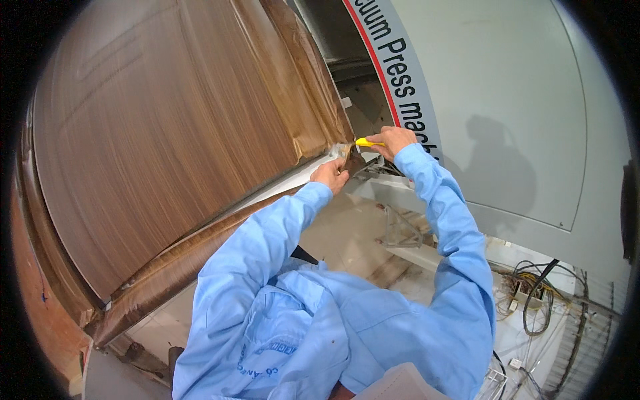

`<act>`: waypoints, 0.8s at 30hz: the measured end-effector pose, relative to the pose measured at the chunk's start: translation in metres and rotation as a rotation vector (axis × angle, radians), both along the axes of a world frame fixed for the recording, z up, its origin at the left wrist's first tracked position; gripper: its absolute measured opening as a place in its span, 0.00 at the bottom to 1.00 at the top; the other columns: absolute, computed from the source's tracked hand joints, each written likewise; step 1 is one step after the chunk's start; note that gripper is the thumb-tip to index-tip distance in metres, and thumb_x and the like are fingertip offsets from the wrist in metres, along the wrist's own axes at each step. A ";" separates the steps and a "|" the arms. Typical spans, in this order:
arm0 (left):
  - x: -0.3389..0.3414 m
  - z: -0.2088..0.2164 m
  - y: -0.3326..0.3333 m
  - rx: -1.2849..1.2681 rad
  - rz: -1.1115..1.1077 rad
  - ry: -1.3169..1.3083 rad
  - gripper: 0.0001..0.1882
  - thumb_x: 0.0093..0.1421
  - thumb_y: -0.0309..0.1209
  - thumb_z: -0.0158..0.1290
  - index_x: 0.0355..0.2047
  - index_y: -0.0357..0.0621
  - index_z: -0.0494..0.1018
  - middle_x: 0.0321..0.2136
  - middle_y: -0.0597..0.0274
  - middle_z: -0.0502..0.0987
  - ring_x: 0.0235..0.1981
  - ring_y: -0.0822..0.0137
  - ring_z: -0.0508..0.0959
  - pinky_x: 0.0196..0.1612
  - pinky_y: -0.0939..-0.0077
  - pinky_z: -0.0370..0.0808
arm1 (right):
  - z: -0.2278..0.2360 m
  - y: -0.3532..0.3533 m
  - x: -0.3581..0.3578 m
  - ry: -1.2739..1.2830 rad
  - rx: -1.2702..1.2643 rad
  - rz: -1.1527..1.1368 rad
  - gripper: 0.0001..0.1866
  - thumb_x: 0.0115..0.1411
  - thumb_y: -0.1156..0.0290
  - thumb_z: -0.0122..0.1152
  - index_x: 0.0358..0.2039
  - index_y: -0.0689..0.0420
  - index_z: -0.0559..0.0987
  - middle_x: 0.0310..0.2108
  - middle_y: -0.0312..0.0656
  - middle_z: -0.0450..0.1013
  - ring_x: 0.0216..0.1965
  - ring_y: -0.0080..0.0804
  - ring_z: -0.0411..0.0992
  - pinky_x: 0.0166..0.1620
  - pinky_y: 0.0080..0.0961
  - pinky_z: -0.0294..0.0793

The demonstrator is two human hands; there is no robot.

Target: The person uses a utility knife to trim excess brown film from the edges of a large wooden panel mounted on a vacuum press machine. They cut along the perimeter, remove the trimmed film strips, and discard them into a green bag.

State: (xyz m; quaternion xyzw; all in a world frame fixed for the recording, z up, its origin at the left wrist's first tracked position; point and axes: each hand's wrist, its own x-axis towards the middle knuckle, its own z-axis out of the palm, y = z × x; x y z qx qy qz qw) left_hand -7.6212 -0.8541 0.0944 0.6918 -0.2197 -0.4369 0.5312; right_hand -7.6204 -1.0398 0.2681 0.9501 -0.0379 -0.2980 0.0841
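A large brown wood-grain sheet (pixel 153 147) is laid over the bench (pixel 157 287), and its loose, wrinkled border (pixel 300 107) is located along the right edge. Work is concentrated at the near right corner of the bench, where a white strip (pixel 283 185) is exposed below the near edge of the sheet.

A slim yellow hand tool (pixel 369 142), apparently a knife, is held at this corner by the right hand (pixel 397 141); the fingers are clamped on its handle, and the tip is directed left toward the border. The left hand (pixel 329 175) is placed just below, with the fingers bent against the material at the corner. Whether the material is pinched or only steadied cannot be told.

The step in hand is judged to be trimming or freeing of the border at the corner. For the next move, the material should be kept taut by the left hand, and the tool should be guided along the edge under light pressure. The left fingers should be kept clear of the tip.
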 end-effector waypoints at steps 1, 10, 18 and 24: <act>0.001 0.001 0.001 -0.026 0.014 0.010 0.11 0.56 0.37 0.53 0.36 0.45 0.72 0.29 0.49 0.76 0.33 0.50 0.77 0.39 0.60 0.72 | 0.002 -0.001 0.000 -0.033 -0.118 -0.023 0.15 0.58 0.54 0.62 0.47 0.34 0.82 0.34 0.39 0.75 0.38 0.42 0.76 0.40 0.39 0.76; -0.009 0.005 0.007 -0.111 -0.067 -0.286 0.17 0.57 0.42 0.55 0.40 0.44 0.74 0.36 0.50 0.79 0.38 0.49 0.78 0.42 0.58 0.73 | 0.032 -0.032 -0.007 -0.306 -0.078 -0.197 0.19 0.59 0.52 0.62 0.50 0.42 0.80 0.40 0.42 0.78 0.40 0.42 0.77 0.44 0.37 0.76; 0.016 0.008 0.086 -0.083 -0.187 -0.476 0.31 0.58 0.44 0.57 0.57 0.41 0.66 0.53 0.45 0.73 0.54 0.46 0.72 0.53 0.53 0.69 | -0.181 0.035 0.006 -0.671 0.981 -1.191 0.19 0.60 0.58 0.64 0.42 0.62 0.77 0.38 0.44 0.79 0.37 0.34 0.79 0.38 0.30 0.78; 0.017 0.006 0.307 0.201 0.541 -0.706 0.20 0.58 0.29 0.56 0.51 0.44 0.74 0.47 0.50 0.78 0.50 0.50 0.76 0.52 0.60 0.72 | -0.327 0.102 0.028 -0.877 1.184 -1.377 0.20 0.59 0.57 0.65 0.39 0.64 0.79 0.32 0.45 0.80 0.30 0.35 0.78 0.34 0.28 0.77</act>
